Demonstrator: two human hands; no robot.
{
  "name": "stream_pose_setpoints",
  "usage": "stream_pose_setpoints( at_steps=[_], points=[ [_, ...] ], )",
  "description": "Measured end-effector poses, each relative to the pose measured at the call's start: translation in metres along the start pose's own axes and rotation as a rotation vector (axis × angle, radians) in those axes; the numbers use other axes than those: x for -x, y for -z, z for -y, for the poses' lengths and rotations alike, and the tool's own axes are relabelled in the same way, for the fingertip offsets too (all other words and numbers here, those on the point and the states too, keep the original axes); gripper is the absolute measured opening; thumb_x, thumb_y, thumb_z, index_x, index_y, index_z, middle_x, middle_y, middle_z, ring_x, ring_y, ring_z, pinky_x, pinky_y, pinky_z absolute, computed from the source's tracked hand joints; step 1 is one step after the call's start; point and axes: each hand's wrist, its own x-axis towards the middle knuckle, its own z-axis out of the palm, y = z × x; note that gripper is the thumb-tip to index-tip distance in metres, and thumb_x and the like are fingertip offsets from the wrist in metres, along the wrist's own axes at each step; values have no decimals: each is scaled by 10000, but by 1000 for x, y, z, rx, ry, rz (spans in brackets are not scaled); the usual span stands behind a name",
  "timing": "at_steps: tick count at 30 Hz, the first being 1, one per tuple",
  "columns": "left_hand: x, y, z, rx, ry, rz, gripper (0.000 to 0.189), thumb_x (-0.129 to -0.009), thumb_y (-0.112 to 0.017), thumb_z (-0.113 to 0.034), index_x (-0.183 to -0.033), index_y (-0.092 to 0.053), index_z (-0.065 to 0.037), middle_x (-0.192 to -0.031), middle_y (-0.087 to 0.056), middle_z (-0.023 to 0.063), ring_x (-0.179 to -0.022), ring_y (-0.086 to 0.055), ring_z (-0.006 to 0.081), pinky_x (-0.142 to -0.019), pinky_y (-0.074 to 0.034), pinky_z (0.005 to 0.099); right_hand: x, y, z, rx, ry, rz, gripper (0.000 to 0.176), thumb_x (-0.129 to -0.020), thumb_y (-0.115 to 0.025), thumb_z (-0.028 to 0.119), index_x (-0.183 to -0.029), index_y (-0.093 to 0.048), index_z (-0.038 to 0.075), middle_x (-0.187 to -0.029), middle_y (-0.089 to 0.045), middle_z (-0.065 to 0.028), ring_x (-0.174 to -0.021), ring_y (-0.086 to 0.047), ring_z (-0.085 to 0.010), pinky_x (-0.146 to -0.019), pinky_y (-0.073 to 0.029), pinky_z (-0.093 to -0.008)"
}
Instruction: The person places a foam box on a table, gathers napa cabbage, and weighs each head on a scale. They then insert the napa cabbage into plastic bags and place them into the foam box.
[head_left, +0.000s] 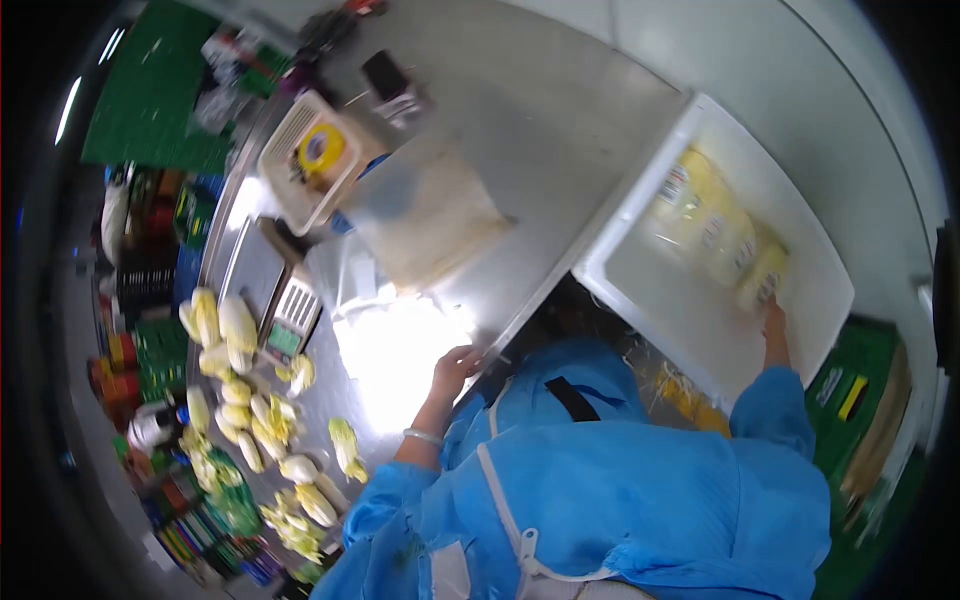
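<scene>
My right hand (773,318) reaches into a white foam box (650,315) and touches the nearest wrapped pale yellow cabbage (765,277); its fingers are partly hidden against the pack. Several more labelled packs lie in a row beside that one. My left hand (458,368) rests at the edge of the metal table (560,110), fingers bent and apart, holding nothing. Clear plastic bags (345,275) lie on the table beyond it, next to a stack of brownish sheets (430,215).
A scale (290,325) stands at the left, near several loose pale cabbages (237,325). Behind it is a cream basket (312,190) with yellow tape (321,148). A dark phone-like object (384,75) lies farther back. Green crates (845,400) stand right of the box.
</scene>
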Motion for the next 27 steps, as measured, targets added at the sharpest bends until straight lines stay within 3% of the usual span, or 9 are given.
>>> stream_pose_setpoints(
  at_steps=[3, 5, 8, 10, 13, 19, 21, 23, 27],
  points=[
    [-6, 12, 29, 63, -122, 25, 312, -937, -587, -210, -1127, -627, 35, -1011, -658, 106, -885, -639, 169, -797, -522, 300, -6, -13, 36, 383, 735, -725, 492, -887, -610, 306, -1275, -527, 17, -1181, -566, -188, -1124, -534, -367, -963, -437, -450],
    [-1, 25, 29, -29, -165, -13, 315, -934, -588, -200, -1132, -622, 41, -1015, -657, 108, -883, -637, 174, -792, -518, 303, 62, -33, 118, 252, 1153, -852, 407, -872, -584, 92, -1270, -531, 26, -1153, -608, -195, -1102, -563, -362, -966, -444, -401],
    [8, 44, 30, -86, -138, -66, 327, -926, -595, -205, -1149, -618, 33, -1014, -662, 111, -870, -632, 178, -777, -508, 306, 288, -69, 232, -177, 1572, 16, 402, -812, -506, -109, -1191, -579, 1, -1182, -603, -159, -1144, -544, -318, -1017, -399, -400],
    [0, 58, 49, -78, -154, -68, 335, -931, -593, -228, -1153, -621, 21, -977, -668, 108, -858, -628, 172, -777, -503, 297, 360, -137, 254, 14, 1678, 459, 370, -825, -546, -23, -1190, -580, 21, -1139, -606, -160, -1139, -535, -334, -999, -402, -414],
    [10, 79, 61, 25, -149, -113, 345, -936, -592, -242, -1163, -619, 17, -978, -669, 108, -857, -630, 169, -779, -503, 298, 461, -215, 284, 352, 2346, 198, 246, -859, -543, 107, -1088, -600, 39, -1098, -601, -164, -1090, -539, -343, -965, -402, -465],
    [33, 179, 107, 192, -284, -131, 315, -913, -598, -220, -1128, -634, 7, -942, -683, 112, -832, -649, 162, -762, -500, 293, 489, -317, 315, 616, 2144, 403, 209, -838, -581, 172, -1021, -615, 76, -904, -598, -127, -914, -614, -298, -762, -488, -469],
    [34, 238, 121, 243, -457, -597, 251, -917, -540, -163, -1075, -655, -5, -923, -695, 89, -839, -647, 163, -758, -496, 285, 555, -291, 297, 560, 2155, 453, 215, -851, -565, 192, -1023, -617, 74, -941, -616, -132, -857, -636, -309, -726, -504, -460],
    [38, 306, 92, 20, -256, -1115, 243, -900, -561, -119, -1127, -595, -41, -921, -672, 132, -860, -646, 241, -794, -479, 318, 618, -285, 268, 689, 2022, 540, 250, -874, -545, 220, -1061, -611, 68, -1015, -630, -141, -824, -653, -331, -726, -513, -460],
    [19, 435, 37, -362, -556, -1459, 602, -800, -727, -181, -1300, -450, 10, -1249, -523, 239, -1178, -474, 402, -993, -362, 457, 681, -327, 210, 720, 1800, 947, 435, -913, -539, 329, -1261, -523, 69, -1214, -584, -197, -983, -623, -374, -846, -495, -457]
  ],
)
